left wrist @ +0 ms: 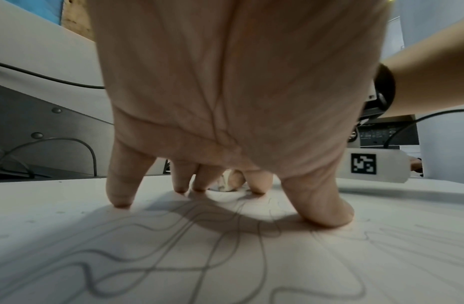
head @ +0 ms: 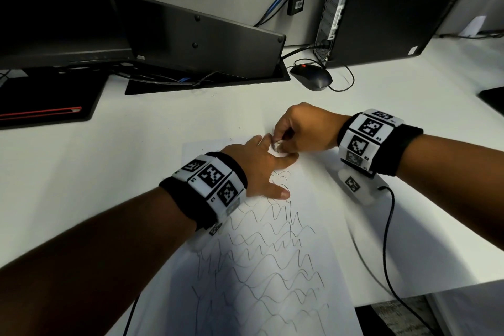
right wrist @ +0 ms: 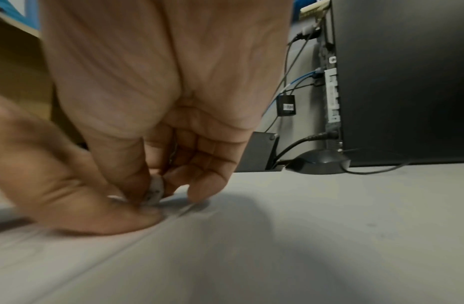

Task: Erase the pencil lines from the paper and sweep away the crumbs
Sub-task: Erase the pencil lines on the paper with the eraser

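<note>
At the far end of the paper [head: 308, 196], your right hand [head: 305, 128] pinches a small white eraser [right wrist: 156, 190].
Keep your left hand [head: 259, 169] spread flat, fingertips [left wrist: 121, 197] pressing beside the eraser; rub short strokes toward the wavy pencil lines [head: 261, 262], which mostly remain. No containers show on the tabletop [head: 109, 172].

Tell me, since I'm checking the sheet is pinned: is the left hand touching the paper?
Touching. The left wrist view shows the left hand planting spread fingertips on the paper.
</note>
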### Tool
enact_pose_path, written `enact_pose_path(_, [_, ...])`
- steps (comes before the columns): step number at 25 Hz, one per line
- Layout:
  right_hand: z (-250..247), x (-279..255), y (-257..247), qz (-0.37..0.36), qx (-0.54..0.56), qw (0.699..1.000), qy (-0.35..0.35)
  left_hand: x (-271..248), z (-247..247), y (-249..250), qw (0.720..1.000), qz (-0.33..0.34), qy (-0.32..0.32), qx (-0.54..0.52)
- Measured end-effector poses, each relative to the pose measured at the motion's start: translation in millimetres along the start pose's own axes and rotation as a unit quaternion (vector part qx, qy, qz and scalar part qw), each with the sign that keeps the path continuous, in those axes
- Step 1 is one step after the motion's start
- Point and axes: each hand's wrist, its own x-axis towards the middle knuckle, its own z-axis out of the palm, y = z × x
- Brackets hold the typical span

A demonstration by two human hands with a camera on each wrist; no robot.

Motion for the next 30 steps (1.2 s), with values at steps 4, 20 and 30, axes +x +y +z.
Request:
enact_pose_path(4, [-2,-2,3,-0.002,-0.021,1.0,0.011,0,-1,1,1.0,-0.004,-0.004,0.0])
enact_pose_path(20, [-2,-4,3,0.001,-0.046,0.999,-0.002,0,1,1,1.0,-0.003,-0.008,0.016])
enact_pose_path(30, [-12,3,5,0.015,-0.052,0.997,0.055,5,2,1,1.0,-0.005,0.0,0.018])
